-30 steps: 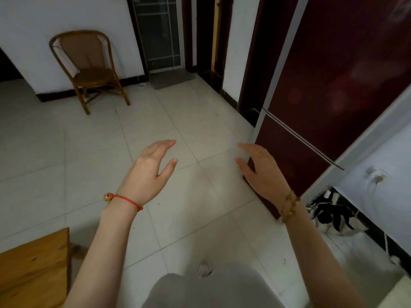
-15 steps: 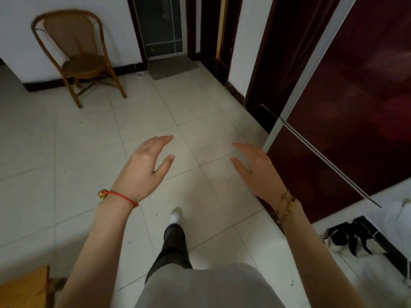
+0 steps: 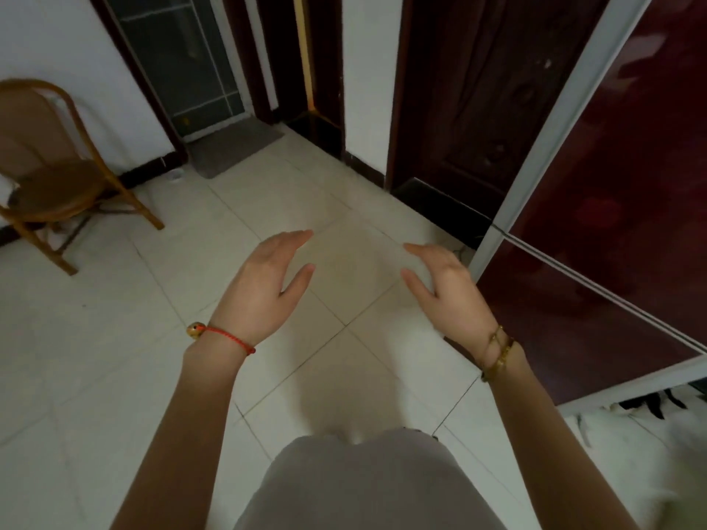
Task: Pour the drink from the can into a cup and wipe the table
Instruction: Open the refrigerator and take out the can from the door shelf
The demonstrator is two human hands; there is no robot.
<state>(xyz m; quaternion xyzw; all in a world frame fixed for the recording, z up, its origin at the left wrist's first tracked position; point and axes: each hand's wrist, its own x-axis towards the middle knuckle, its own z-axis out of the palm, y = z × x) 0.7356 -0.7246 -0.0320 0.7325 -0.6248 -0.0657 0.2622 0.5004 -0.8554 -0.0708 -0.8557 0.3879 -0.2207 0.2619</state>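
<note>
No can, cup, cloth or table shows in the head view. My left hand (image 3: 264,285) is held out in front of me over the tiled floor, fingers relaxed and holding nothing; a red string bracelet sits on its wrist. My right hand (image 3: 447,288) is held out at the same height, fingers loosely spread and empty, with gold bracelets on the wrist. The two hands are apart, palms turned toward each other.
A dark red fridge (image 3: 612,208) with a pale frame stands close on my right. A dark wooden door (image 3: 459,93) lies ahead right, a glass door (image 3: 180,59) with a grey mat (image 3: 233,145) ahead. A rattan chair (image 3: 49,174) stands far left. Pale floor tiles (image 3: 114,338) stretch in front.
The view has moved forward along the floor: the wooden table corner at lower left has gone, the chair has slid left, the fridge looms nearer. Both hands stay out, empty.
</note>
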